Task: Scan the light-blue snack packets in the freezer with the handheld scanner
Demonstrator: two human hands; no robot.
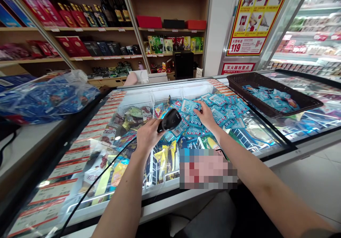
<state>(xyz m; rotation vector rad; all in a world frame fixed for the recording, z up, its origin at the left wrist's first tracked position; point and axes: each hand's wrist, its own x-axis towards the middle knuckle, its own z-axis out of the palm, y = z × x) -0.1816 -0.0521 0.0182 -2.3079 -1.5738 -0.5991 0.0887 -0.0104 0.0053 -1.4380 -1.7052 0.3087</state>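
My left hand point(149, 134) is wrapped round the handle of a black barcode scanner point(172, 119), its head tilted toward the right. A black cable runs from it down to the lower left. My right hand point(205, 114) pinches the edge of a small light-blue packet point(189, 106), held just in front of the scanner head. Around and behind it spreads a heap of similar blue packets point(223, 110) on the glass top of a chest freezer point(170, 195). Through the glass, wrapped frozen goods point(166, 160) show in wire baskets.
On the right of the freezer top sits a dark brown basket point(301, 89) with more blue packets point(277, 98). A clear plastic bag point(50, 92) of blue packs lies at the left. Shelves point(93, 28) of boxes and bottles stand behind.
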